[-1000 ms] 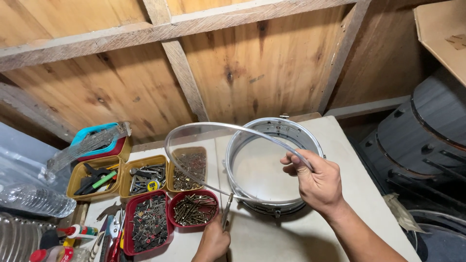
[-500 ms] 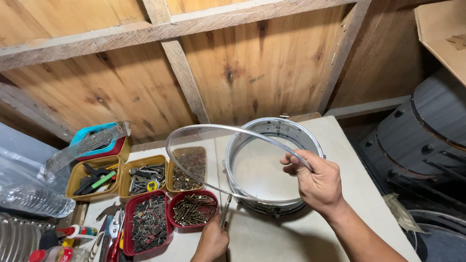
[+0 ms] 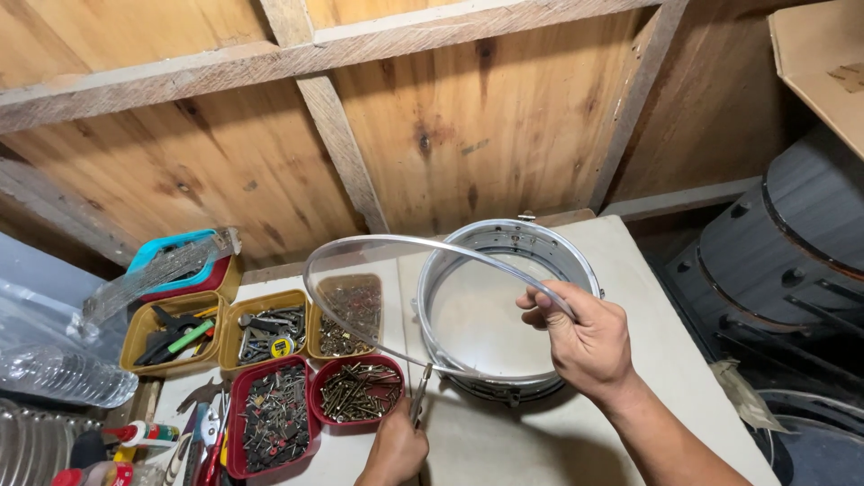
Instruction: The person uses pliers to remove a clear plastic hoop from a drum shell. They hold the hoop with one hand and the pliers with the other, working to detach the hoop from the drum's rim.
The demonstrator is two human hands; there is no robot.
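A wall of warm, knotty wooden planks (image 3: 504, 135) rises behind the pale worktable (image 3: 630, 297), crossed by lighter timber beams (image 3: 333, 144) that run level and slanting. Dark drum shells (image 3: 792, 243) stand stacked to the right, beneath a cardboard sheet (image 3: 823, 54). The light is soft and even.

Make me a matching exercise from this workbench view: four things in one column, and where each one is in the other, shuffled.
Things:
1. clear drum head
2. metal drum shell
3. pliers
4. red trays of screws

Places:
A. in the left hand
B. standing on the white table
C. held up by the right hand
D. left of the shell, near the table's front

Pairs: 1-C, 2-B, 3-A, 4-D
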